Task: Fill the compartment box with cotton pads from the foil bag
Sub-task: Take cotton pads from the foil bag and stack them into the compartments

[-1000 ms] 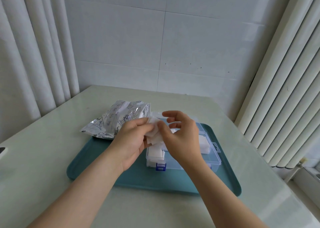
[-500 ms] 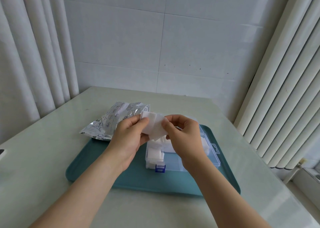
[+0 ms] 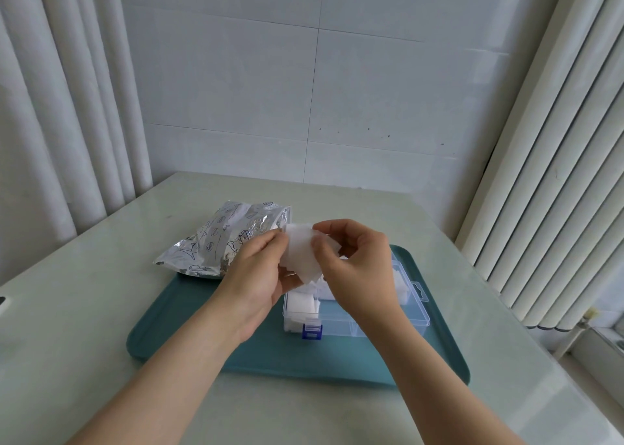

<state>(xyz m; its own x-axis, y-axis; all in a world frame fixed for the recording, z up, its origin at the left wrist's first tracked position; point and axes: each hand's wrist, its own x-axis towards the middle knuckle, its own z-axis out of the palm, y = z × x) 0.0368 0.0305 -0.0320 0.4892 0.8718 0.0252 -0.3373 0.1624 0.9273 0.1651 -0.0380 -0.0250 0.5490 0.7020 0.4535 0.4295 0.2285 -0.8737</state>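
A small stack of white square cotton pads [image 3: 300,255] is in the air above the back left part of the compartment box [image 3: 337,324], between two hands. The sheets are fanned slightly at the lower edge; how many there are cannot be told. The left hand [image 3: 256,275] pinches the stack's left edge between thumb and fingertips. The right hand [image 3: 358,269] pinches the right side with thumb and forefinger, its other fingers curled behind.

The one box is clear plastic with its lid open. One blue latch [image 3: 311,331] shows on its front wall. More pads [image 3: 299,304] lie in the front left compartment, and another white pile [image 3: 400,282] shows in a compartment on the right, partly hidden by the right wrist. The compartments between are covered by the hands.

One silver foil bag [image 3: 216,245] lies to the left of the box, its near end on the tray's back left corner and the rest on the table. It is printed with dark line drawings, a fish among them, and small marks too fine to read.

Box and bag rest on one teal tray [image 3: 189,336], which sits on a pale green table [image 3: 101,309]. Behind stands a tiled wall [image 3: 371,90], with pleated curtains [image 3: 50,123] to the left and vertical blinds [image 3: 557,174] to the right.
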